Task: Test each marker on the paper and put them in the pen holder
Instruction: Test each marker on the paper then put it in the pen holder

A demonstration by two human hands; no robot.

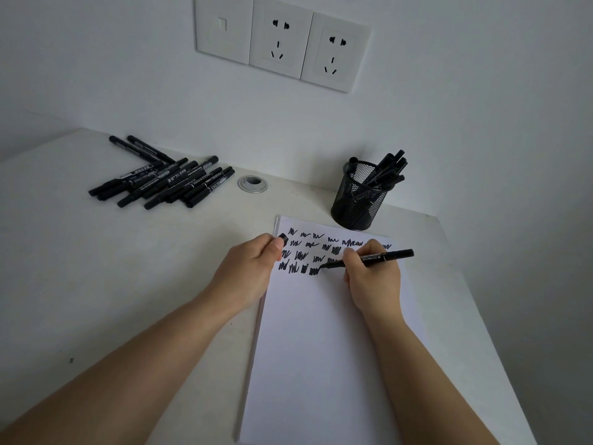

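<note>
The right hand (pixel 372 277) grips a black marker (pixel 369 260), fingers curled round its barrel. Its long axis runs nearly level, left to right, tip pointing left and touching the paper (pixel 321 348) among scribbles. The left hand (pixel 247 268) pinches the cap (pixel 283 238) at the paper's top left corner. The pen holder (pixel 357 200) stands on the worktop (pixel 112 268) behind the paper.

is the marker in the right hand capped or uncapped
Uncapped: the marker has its bare tip on the paper, and the left hand holds the cap.
</note>
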